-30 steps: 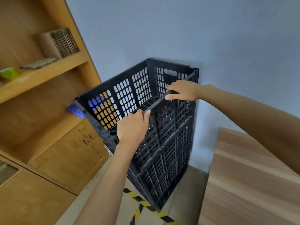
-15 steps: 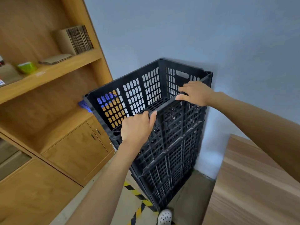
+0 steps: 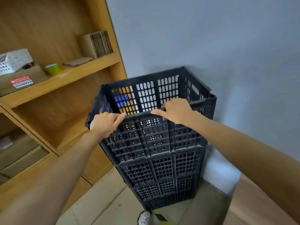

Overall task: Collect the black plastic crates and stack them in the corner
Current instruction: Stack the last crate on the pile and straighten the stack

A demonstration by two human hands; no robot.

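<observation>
Both gripping the near rim of the top black crate (image 3: 155,101): left hand (image 3: 105,124) and right hand (image 3: 177,111), fingers curled over, stack (image 3: 162,172) beneath, wooden shelf (image 3: 65,77) alongside.

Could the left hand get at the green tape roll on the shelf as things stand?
Probably not right away: the left hand grips the top crate rim. The green tape roll sits uncovered at the shelf edge, so once freed, likely yes.

At frame centre a stack of crates (image 3: 155,143) stands against the wall (image 3: 227,46), shelves (image 3: 65,78) to its left, a tabletop (image 3: 253,207) at lower right, both hands on its near rim.
</observation>
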